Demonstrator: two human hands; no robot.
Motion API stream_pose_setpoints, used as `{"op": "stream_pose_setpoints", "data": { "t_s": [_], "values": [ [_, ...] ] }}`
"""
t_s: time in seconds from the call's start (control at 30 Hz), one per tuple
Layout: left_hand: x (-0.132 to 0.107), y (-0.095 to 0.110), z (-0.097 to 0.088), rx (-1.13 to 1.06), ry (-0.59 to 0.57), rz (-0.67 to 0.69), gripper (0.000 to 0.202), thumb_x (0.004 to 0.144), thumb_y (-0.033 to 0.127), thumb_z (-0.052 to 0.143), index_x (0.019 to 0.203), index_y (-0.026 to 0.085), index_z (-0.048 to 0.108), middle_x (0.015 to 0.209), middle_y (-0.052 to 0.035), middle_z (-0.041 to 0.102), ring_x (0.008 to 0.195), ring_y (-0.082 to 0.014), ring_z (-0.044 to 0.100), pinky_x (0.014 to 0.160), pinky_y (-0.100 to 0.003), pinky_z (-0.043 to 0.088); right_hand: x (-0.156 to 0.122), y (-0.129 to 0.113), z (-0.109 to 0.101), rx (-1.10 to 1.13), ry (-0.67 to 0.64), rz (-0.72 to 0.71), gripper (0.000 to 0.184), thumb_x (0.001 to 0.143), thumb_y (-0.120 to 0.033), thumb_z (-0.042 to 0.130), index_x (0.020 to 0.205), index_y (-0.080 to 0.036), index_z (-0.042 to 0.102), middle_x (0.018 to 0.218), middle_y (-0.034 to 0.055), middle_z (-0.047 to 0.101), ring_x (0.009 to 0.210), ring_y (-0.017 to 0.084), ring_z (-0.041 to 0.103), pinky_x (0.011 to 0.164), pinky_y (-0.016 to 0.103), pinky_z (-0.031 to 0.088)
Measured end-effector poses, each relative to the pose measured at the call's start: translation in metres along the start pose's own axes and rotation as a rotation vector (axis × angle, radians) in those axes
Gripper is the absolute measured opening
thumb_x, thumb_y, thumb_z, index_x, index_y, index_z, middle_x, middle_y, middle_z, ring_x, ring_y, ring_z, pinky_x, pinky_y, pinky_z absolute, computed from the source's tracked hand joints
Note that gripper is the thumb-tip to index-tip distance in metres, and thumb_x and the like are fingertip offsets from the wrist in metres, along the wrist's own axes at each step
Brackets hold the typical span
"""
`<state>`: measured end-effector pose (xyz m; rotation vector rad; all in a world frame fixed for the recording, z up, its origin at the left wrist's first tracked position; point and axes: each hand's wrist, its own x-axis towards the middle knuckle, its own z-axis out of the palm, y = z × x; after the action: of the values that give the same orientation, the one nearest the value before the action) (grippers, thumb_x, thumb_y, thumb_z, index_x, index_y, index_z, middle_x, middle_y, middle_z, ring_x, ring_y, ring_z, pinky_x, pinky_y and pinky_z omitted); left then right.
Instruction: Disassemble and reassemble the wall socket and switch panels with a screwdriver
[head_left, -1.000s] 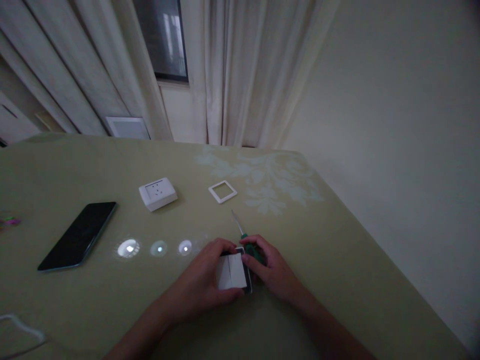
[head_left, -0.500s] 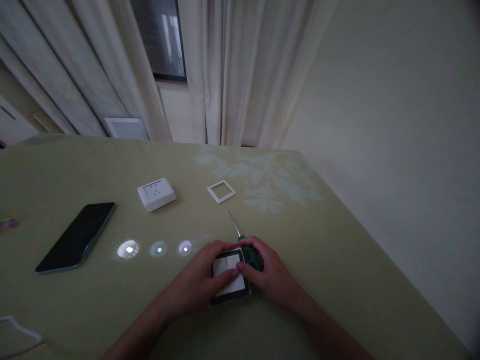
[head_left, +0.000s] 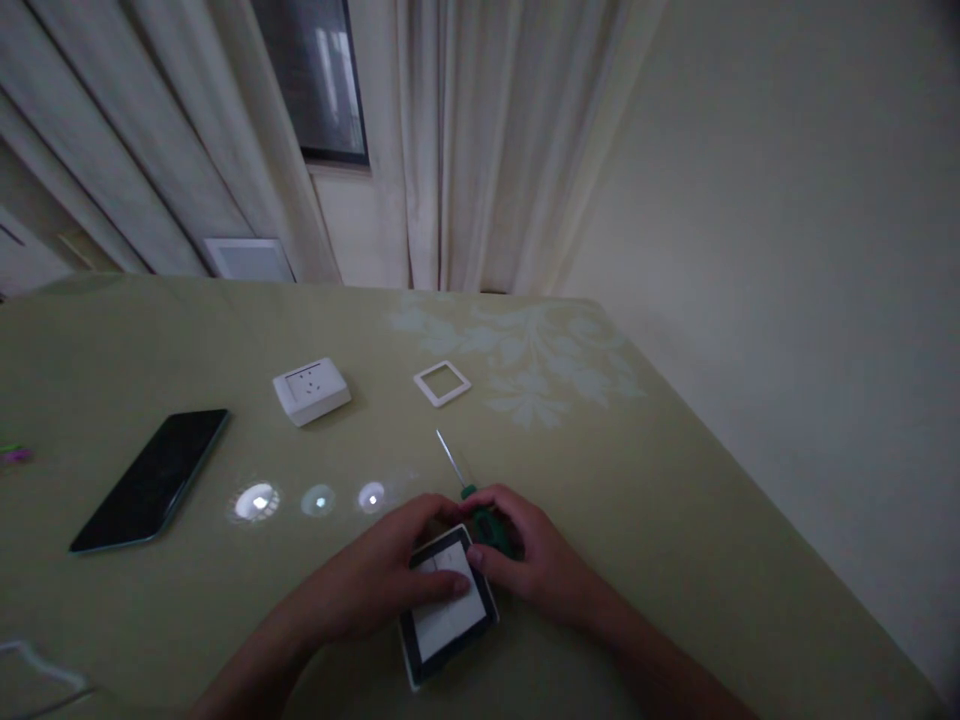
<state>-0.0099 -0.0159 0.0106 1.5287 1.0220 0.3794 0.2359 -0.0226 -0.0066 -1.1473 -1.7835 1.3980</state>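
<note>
My left hand [head_left: 375, 580] is closed on a square wall switch [head_left: 448, 620] with white rockers and a dark rim, thumb across its face. The switch is tilted, its near corner toward me, low over the green table [head_left: 637, 500]. My right hand [head_left: 529, 560] grips a green-handled screwdriver [head_left: 469, 485] and also pinches the switch's right edge. The screwdriver's metal shaft points away, up and to the left.
A white socket [head_left: 311, 389] and a white square frame [head_left: 442, 383] lie further back on the table. A black phone [head_left: 151, 478] lies at the left. White cable [head_left: 37, 670] shows at the bottom left. Curtains and a wall stand behind.
Both hands have drawn the switch toward me and turned it so a corner faces me. The screwdriver has moved along with my right hand.
</note>
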Motion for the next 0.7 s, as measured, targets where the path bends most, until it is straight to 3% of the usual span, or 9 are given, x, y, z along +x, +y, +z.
{"op": "stream_pose_setpoints", "data": {
  "t_s": [0.23,0.37,0.57,0.7],
  "values": [
    [0.001,0.002,0.002,-0.074,0.118,0.082,0.051,0.094,0.05,0.078,0.138,0.03,0.063,0.118,-0.0043,0.075,0.103,-0.0279,0.071,0.086,-0.038,0.057,0.001,0.005,-0.001,0.088,0.046,0.056,0.056,0.086,-0.051,0.086,0.131,-0.024,0.066,0.116,0.0077,0.073,0.108,0.028,0.071,0.094,0.041,0.058],
    [0.003,0.0,0.001,-0.059,0.171,0.064,0.049,0.094,0.048,0.074,0.138,0.028,0.062,0.114,-0.0049,0.075,0.099,-0.028,0.071,0.082,-0.037,0.057,0.002,0.002,0.001,0.054,0.07,0.062,0.057,0.084,-0.048,0.088,0.13,-0.024,0.066,0.121,0.0084,0.073,0.11,0.028,0.071,0.096,0.042,0.058],
    [0.006,-0.003,0.001,0.049,0.155,0.104,0.043,0.097,0.046,0.07,0.136,0.027,0.068,0.133,-0.0095,0.074,0.123,-0.0333,0.067,0.107,-0.046,0.052,0.001,-0.003,0.002,-0.07,0.115,0.016,0.048,0.084,-0.041,0.087,0.125,-0.024,0.069,0.121,0.0079,0.073,0.112,0.028,0.069,0.103,0.044,0.054],
    [0.007,-0.009,0.001,0.046,0.158,0.09,0.047,0.096,0.048,0.071,0.137,0.027,0.069,0.135,-0.01,0.074,0.124,-0.0344,0.067,0.106,-0.047,0.052,0.002,-0.005,0.002,-0.045,0.101,0.041,0.049,0.083,-0.04,0.087,0.127,-0.025,0.068,0.121,0.007,0.074,0.111,0.028,0.069,0.1,0.042,0.054]
  ]
}}
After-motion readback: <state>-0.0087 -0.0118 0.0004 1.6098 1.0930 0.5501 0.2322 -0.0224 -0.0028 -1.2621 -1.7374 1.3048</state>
